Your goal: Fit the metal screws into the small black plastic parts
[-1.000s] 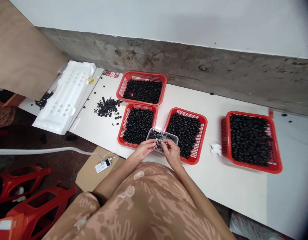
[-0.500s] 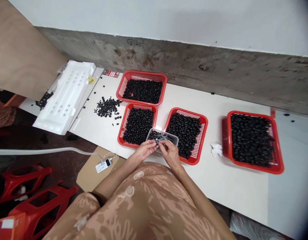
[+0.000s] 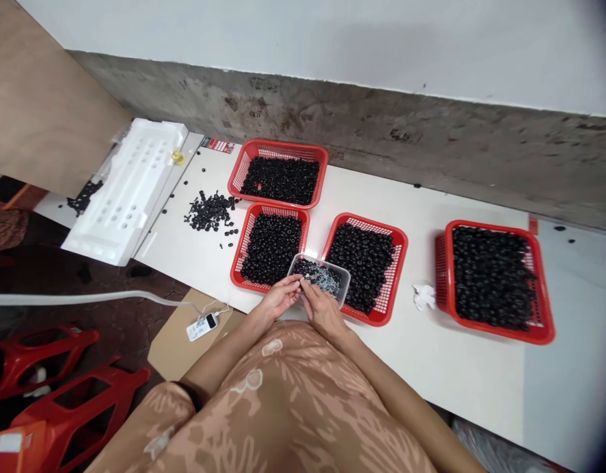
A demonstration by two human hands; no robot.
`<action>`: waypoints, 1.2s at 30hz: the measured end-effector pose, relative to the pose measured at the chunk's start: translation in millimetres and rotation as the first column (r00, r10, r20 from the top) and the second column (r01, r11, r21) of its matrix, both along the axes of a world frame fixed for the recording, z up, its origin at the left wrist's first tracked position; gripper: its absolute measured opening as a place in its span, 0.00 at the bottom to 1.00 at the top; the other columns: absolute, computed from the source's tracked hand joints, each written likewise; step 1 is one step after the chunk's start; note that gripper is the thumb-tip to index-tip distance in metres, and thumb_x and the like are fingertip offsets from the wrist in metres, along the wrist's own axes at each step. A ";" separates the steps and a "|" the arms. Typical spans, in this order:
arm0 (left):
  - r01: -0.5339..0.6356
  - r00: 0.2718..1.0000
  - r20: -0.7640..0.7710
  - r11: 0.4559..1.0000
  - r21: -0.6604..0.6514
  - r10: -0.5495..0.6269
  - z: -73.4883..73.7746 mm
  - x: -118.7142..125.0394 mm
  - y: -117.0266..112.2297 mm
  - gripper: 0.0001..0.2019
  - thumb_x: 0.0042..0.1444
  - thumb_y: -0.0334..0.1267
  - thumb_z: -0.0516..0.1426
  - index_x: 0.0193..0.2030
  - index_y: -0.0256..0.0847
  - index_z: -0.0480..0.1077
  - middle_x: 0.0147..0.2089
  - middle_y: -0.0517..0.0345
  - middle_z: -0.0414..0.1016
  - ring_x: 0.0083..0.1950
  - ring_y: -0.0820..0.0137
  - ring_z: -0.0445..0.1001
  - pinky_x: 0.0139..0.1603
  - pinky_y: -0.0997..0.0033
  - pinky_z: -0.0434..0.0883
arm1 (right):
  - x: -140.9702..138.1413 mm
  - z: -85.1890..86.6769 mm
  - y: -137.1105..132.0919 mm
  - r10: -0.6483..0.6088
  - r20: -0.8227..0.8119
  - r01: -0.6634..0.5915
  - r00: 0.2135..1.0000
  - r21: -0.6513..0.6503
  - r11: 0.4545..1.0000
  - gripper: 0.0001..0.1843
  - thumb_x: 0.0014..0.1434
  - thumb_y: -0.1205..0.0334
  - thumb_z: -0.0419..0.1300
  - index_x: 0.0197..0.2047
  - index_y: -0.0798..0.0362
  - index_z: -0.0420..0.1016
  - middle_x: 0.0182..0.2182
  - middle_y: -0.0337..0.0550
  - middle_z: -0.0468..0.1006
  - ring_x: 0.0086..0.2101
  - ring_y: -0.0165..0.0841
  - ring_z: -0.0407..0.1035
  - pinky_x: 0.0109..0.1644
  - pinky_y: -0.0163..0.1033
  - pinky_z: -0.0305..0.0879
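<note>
The long white tabletop (image 3: 480,374) had four red perforated plastic baskets (image 3: 402,263) on it, all loaded with small black pieces. At the gap between two of them sat a clear rectangular plastic box (image 3: 346,282) with dark pieces and silvery bits (image 3: 327,281) in it. I'd guess it was light and a bit flexy, so best held by two opposite walls.

The left hand (image 3: 281,299) and right hand (image 3: 324,310) met over the box's near-left edge, fingertips pinched on what looked like a tiny dark part (image 3: 301,280), too small to make out. Probably near weightless, stiff, maybe slick, not fragile; I'd grip it by the sides, fingertips only.

Tiniest of all was the print: some on a white handheld device with a dark screen (image 3: 203,326), some on a red-and-white card (image 3: 220,145). Couldn't read either, no brand I could spot.
</note>
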State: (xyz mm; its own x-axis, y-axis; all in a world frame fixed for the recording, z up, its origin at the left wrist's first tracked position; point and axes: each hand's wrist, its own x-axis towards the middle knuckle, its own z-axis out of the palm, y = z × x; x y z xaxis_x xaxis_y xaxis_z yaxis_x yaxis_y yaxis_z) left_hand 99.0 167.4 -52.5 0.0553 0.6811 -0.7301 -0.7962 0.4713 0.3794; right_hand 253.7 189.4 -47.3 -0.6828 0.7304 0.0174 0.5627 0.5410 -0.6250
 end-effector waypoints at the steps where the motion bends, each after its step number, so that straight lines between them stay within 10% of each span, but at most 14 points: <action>1: -0.005 1.000 0.010 1.000 0.011 0.005 0.3 -1.9 -0.3 0.12 0.48 0.23 0.63 0.41 0.33 0.73 0.36 0.55 0.74 0.32 0.78 0.72 0.36 0.80 0.68 | 0.2 -2.8 -0.1 -0.039 -0.080 0.034 0.996 -0.062 0.997 0.24 0.66 0.63 0.46 0.64 0.56 0.60 0.45 0.52 0.74 0.41 0.36 0.70 0.45 0.40 0.66; 7: -0.055 0.997 0.053 0.998 0.042 0.053 2.0 -10.6 -1.5 0.06 0.50 0.26 0.62 0.36 0.33 0.70 0.34 0.55 0.73 0.34 0.75 0.74 0.38 0.77 0.70 | 7.9 -31.7 22.3 -0.357 -0.163 0.332 0.920 -0.164 0.929 0.17 0.65 0.59 0.49 0.50 0.55 0.74 0.43 0.48 0.77 0.42 0.35 0.71 0.48 0.41 0.66; 16: -0.037 0.997 0.068 0.999 0.012 0.036 -10.2 -12.9 -6.5 0.07 0.50 0.24 0.61 0.37 0.30 0.72 0.36 0.50 0.76 0.35 0.74 0.75 0.39 0.76 0.71 | -14.5 -47.9 61.4 -0.086 0.468 0.075 0.879 0.042 0.996 0.14 0.65 0.63 0.48 0.47 0.54 0.73 0.44 0.50 0.74 0.35 0.35 0.72 0.33 0.35 0.62; 28: -0.001 1.000 0.024 1.000 0.006 0.001 -3.2 -11.9 -6.3 0.06 0.51 0.24 0.61 0.37 0.29 0.74 0.36 0.48 0.76 0.37 0.73 0.75 0.41 0.75 0.71 | -22.3 -48.6 61.9 -0.048 0.509 0.041 0.860 0.025 0.999 0.14 0.64 0.69 0.46 0.44 0.62 0.71 0.41 0.59 0.74 0.33 0.37 0.72 0.34 0.37 0.63; 32: 0.009 1.000 0.010 1.000 -0.003 -0.009 0.5 -11.5 -6.1 0.06 0.50 0.25 0.62 0.37 0.29 0.75 0.36 0.49 0.76 0.36 0.73 0.75 0.41 0.76 0.71 | -14.3 -45.2 59.0 -0.153 0.278 0.177 0.948 -0.066 0.982 0.16 0.67 0.60 0.47 0.42 0.58 0.73 0.40 0.51 0.75 0.35 0.35 0.71 0.37 0.36 0.64; 36: 0.073 0.997 -0.003 0.997 0.015 -0.073 10.6 -6.4 -3.0 0.07 0.51 0.27 0.62 0.38 0.29 0.76 0.36 0.48 0.76 0.35 0.74 0.74 0.39 0.77 0.70 | -7.1 -33.3 47.4 -0.396 -0.210 0.237 0.894 -0.528 0.815 0.22 0.64 0.48 0.49 0.42 0.57 0.75 0.27 0.41 0.74 0.26 0.30 0.66 0.30 0.33 0.62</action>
State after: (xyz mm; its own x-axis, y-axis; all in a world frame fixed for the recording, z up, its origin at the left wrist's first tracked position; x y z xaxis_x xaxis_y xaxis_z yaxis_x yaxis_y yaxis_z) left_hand 92.6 164.4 -41.9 0.1034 0.6859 -0.7203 -0.7592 0.5223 0.3883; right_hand 246.6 236.8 -80.6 -0.4304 0.8734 -0.2279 0.3934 -0.0457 -0.9182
